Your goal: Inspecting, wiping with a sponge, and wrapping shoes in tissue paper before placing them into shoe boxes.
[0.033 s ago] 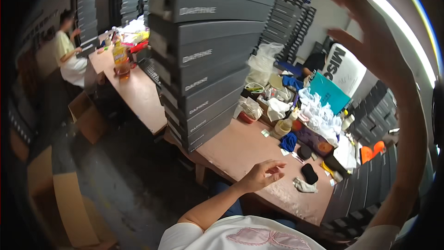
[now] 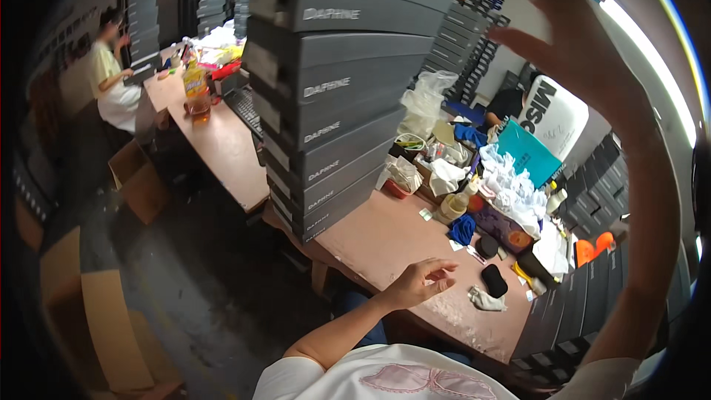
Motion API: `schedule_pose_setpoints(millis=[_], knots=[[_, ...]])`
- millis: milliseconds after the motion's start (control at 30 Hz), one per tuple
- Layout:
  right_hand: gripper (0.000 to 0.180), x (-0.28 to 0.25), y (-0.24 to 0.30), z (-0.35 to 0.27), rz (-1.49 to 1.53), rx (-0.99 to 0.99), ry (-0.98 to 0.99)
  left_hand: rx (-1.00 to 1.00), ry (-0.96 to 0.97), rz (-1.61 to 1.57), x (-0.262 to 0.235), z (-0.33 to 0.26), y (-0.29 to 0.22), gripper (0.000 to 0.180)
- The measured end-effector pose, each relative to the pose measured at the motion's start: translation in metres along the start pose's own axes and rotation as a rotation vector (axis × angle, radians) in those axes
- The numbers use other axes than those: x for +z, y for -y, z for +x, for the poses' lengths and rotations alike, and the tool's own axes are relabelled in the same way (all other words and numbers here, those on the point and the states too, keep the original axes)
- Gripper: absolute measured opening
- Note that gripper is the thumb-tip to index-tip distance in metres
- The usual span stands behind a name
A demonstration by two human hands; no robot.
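My left hand hovers over the front edge of the pinkish table, its fingers loosely bent and apart, with nothing in them. Nearest to it on the table are a black oval pad and a crumpled whitish cloth. Raised high at the upper right, my right hand has its thumb and fingers spread, somewhat blurred and partly cut off by the top edge; it appears empty. A tall stack of dark grey shoe boxes stands on the table's left end, to the left of my raised hand.
Bottles, a blue cloth and a heap of white paper crowd the table's far side. More grey boxes line the right. At left are cardboard cartons, another table with a drink bottle, and a seated person.
My right hand has moved up and to the left, towards the top of the box stack. The left hand stays in place. The view has shifted slightly.
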State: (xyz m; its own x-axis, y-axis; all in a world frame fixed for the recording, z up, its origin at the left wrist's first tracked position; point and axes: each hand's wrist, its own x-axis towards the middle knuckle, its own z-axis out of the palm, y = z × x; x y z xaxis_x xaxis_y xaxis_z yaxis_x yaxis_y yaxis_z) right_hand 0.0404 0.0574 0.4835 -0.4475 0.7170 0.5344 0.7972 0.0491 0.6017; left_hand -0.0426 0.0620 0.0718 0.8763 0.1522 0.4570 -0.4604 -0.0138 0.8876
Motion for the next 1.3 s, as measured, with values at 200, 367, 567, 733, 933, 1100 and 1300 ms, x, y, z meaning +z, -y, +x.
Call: schedule_pose_setpoints(millis=[200, 367, 567, 733, 933, 1100, 1300], knots=[[0.073, 0.068, 0.107, 0.134, -0.339, -0.312, 0.116, -0.013, -0.017, 0.052, -0.01, -0.02, 0.007, 0.038], [0.046, 0.09, 0.067, 0.086, -0.457, -0.2, 0.094, 0.001, 0.003, 0.043, 0.0, -0.012, 0.011, 0.038], [0.026, 0.033, 0.034, -0.125, -0.212, -0.004, -0.18, 0.045, -0.163, -0.274, -0.011, 0.024, -0.006, 0.054], [0.02, 0.014, 0.119, -0.291, 0.082, 0.29, -0.122, 0.023, -0.191, -1.254, -0.018, 0.063, 0.003, 0.073], [0.015, 0.075, 0.21, -0.411, 0.341, 0.555, 0.241, -0.354, -0.257, -0.567, 0.025, 0.031, 0.129, 0.06], [0.018, 0.086, 0.297, -0.462, 0.829, 1.019, 0.205, -0.87, -0.335, -0.213, 0.001, -0.01, 0.156, 0.05], [0.041, 0.15, 0.291, -0.494, 1.318, 2.128, 0.331, -0.748, -0.526, -0.418, 0.037, -0.023, 0.155, 0.044]])
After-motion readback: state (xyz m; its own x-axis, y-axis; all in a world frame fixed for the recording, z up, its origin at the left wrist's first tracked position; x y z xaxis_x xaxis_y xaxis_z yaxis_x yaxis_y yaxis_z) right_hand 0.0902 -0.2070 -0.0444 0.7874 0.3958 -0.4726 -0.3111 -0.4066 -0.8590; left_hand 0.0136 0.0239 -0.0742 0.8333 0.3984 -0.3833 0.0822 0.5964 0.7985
